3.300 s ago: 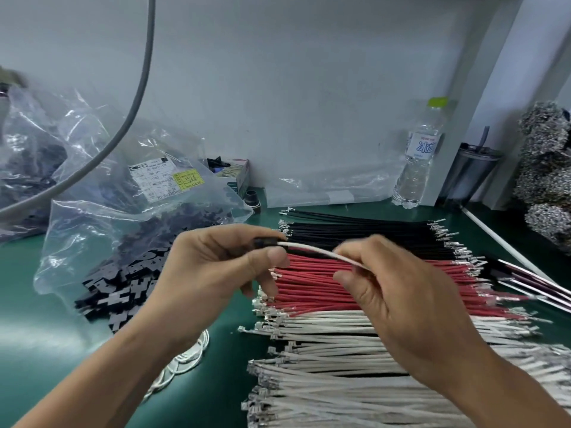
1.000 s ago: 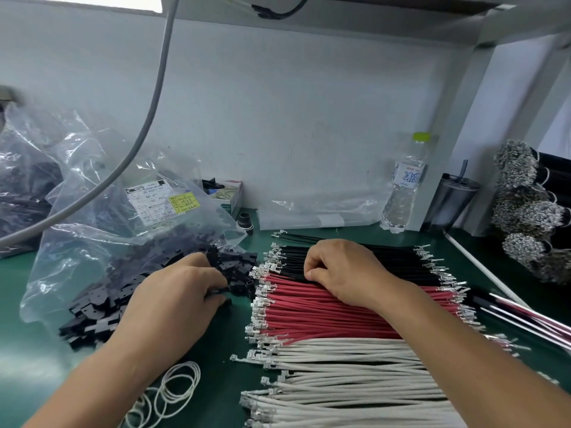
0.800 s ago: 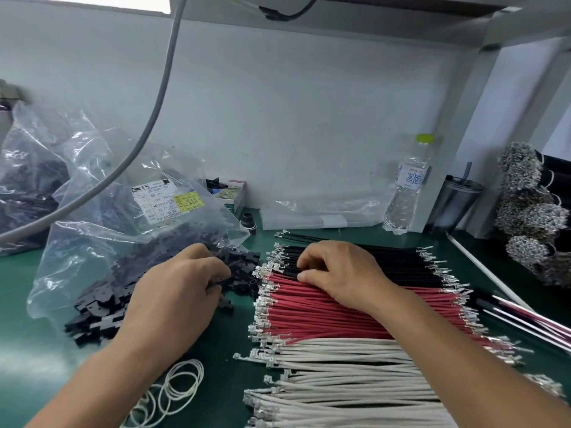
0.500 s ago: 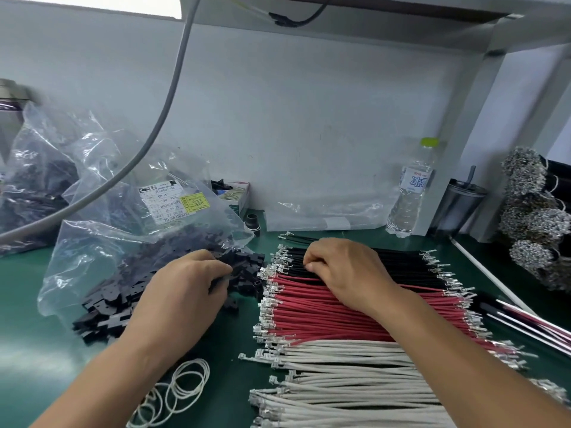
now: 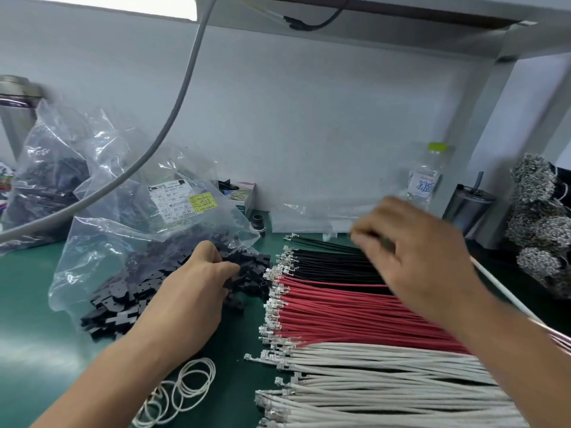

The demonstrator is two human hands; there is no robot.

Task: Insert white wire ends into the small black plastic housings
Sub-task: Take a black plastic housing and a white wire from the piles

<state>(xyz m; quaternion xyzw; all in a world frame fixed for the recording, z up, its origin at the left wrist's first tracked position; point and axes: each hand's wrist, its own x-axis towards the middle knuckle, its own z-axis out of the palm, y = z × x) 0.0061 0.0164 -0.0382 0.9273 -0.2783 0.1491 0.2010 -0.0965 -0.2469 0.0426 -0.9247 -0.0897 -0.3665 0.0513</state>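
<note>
My left hand (image 5: 197, 291) reaches into the heap of small black plastic housings (image 5: 247, 273) spilling from a clear plastic bag (image 5: 129, 230) on the green counter (image 5: 34, 350); its fingertips are buried among the parts, and I cannot tell whether they have closed on one. My right hand (image 5: 414, 257) hangs blurred above the far rows of wire, fingers curled, with something thin and dark between them that may be a black wire; the blur keeps me from saying for sure. The white wires (image 5: 386, 384) lie in loose rows nearest me, crimped metal ends pointing left toward the housings, with the red wires (image 5: 355, 316) beyond them and the black wires (image 5: 333, 264) farther back. No white wire is in either hand, and no finished wire-and-housing assembly shows anywhere on the counter, so by my reckoning this round is at its very start: a housing to pick, a white wire to draw, the end to seat, and nearly the whole stack left to do. White rubber bands (image 5: 185, 387) lie by my left forearm.
</note>
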